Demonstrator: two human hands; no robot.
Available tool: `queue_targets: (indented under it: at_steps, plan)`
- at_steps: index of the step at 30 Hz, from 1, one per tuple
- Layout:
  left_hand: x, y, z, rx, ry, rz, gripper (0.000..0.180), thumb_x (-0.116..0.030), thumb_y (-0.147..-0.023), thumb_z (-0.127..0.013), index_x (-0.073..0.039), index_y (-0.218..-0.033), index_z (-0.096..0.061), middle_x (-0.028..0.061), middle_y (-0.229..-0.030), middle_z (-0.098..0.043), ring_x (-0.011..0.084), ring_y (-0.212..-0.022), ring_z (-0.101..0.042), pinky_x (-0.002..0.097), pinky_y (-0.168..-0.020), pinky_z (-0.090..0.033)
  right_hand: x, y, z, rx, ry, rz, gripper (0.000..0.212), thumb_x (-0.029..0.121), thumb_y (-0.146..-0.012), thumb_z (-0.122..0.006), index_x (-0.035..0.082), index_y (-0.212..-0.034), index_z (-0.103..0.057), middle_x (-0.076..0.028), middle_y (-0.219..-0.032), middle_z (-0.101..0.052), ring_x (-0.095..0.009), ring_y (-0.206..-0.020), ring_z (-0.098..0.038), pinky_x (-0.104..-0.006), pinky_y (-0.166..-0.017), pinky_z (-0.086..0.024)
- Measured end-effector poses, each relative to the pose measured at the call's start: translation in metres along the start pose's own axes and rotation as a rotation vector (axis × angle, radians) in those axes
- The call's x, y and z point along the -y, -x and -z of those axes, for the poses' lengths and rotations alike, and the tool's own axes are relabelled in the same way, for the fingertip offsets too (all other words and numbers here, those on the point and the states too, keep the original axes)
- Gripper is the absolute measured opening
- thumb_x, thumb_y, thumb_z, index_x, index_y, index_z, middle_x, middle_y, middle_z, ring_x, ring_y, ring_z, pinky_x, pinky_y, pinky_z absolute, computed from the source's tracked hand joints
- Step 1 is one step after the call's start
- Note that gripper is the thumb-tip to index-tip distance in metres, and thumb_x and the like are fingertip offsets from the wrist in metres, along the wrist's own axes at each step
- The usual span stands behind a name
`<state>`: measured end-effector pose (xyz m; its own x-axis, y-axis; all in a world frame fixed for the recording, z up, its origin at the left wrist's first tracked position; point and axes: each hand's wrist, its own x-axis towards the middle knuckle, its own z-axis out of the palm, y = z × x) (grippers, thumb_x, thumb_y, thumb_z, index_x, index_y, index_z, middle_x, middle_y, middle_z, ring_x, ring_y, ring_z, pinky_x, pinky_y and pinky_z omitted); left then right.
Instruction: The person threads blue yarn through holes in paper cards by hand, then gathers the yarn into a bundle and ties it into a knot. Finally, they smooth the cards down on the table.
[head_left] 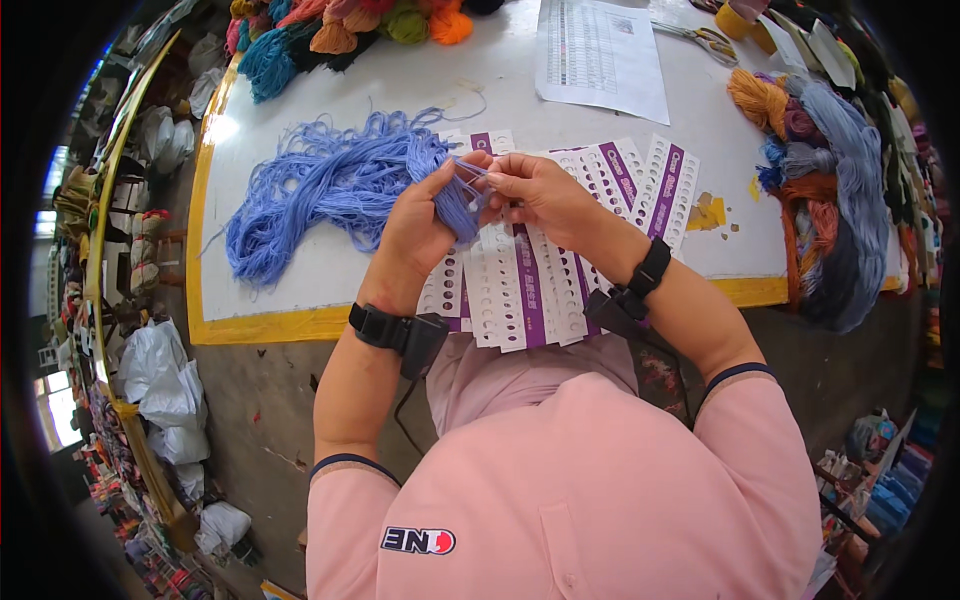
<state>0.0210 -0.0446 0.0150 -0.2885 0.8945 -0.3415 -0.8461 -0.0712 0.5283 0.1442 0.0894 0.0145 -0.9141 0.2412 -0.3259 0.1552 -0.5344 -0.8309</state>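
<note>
A large loose hank of periwinkle-blue yarn lies spread over the left part of the white table. Its right end rises into my left hand, whose fingers are closed round a bundle of the strands. Close beside it, my right hand pinches a few thin strands of the same yarn between thumb and fingers. Beneath both hands, several white cards with purple stripes and rows of punched holes lie fanned out at the table's near edge.
Colourful yarn hanks are heaped at the table's far left, and more hang over the right edge, including a grey-blue hank. A printed sheet and scissors lie at the back. White plastic bags stand on the left.
</note>
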Motion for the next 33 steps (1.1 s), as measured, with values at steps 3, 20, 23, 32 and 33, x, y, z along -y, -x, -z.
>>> queue_targets:
  at_steps: [3, 20, 23, 32, 33]
  plan:
    - [0.001, 0.000, 0.006, 0.014, 0.007, -0.018, 0.035, -0.020, -0.100, -0.045, 0.005, -0.123, -0.053, 0.0132, -0.103, -0.063, 0.0214, -0.085, -0.065, 0.0363, -0.080, -0.056, -0.002, 0.000, 0.000, 0.031, -0.053, -0.021, 0.011, 0.017, -0.098, -0.054, 0.007, -0.101, -0.056, -0.001, -0.087, -0.064, -0.005, -0.070, -0.056, -0.0172, -0.060, -0.044]
    - [0.005, 0.002, 0.008, -0.065, -0.164, -0.159, 0.029, 0.001, -0.087, -0.059, 0.006, -0.115, -0.058, 0.0140, -0.099, -0.065, 0.0210, -0.087, -0.066, 0.0315, -0.073, -0.059, -0.006, 0.005, 0.000, 0.002, 0.078, 0.071, 0.012, 0.016, -0.100, -0.047, 0.007, -0.094, -0.054, -0.006, -0.079, -0.067, -0.006, -0.061, -0.058, -0.0184, -0.055, -0.043]
    - [0.004, 0.002, 0.009, -0.069, -0.155, -0.152, 0.029, 0.002, -0.086, -0.060, 0.006, -0.114, -0.058, 0.0140, -0.100, -0.065, 0.0208, -0.087, -0.066, 0.0312, -0.073, -0.059, -0.005, 0.006, -0.001, -0.002, 0.082, 0.078, 0.012, 0.015, -0.100, -0.047, 0.007, -0.095, -0.054, -0.006, -0.079, -0.067, -0.006, -0.062, -0.058, -0.0181, -0.055, -0.043]
    - [0.001, 0.005, 0.001, -0.061, -0.083, -0.060, 0.034, -0.017, -0.096, -0.050, 0.007, -0.120, -0.057, 0.0129, -0.102, -0.065, 0.0221, -0.093, -0.064, 0.0390, -0.086, -0.055, -0.009, 0.002, -0.014, -0.038, 0.232, 0.113, 0.013, 0.014, -0.096, -0.057, 0.003, -0.104, -0.058, -0.002, -0.084, -0.064, -0.004, -0.070, -0.056, -0.0168, -0.060, -0.042]
    - [0.000, 0.005, 0.000, -0.058, -0.069, -0.051, 0.034, -0.016, -0.096, -0.052, 0.007, -0.120, -0.057, 0.0125, -0.103, -0.064, 0.0217, -0.092, -0.064, 0.0385, -0.085, -0.055, -0.010, 0.001, -0.015, -0.042, 0.214, 0.156, 0.011, 0.010, -0.094, -0.058, 0.001, -0.100, -0.060, -0.002, -0.081, -0.063, -0.005, -0.068, -0.056, -0.0184, -0.060, -0.045]
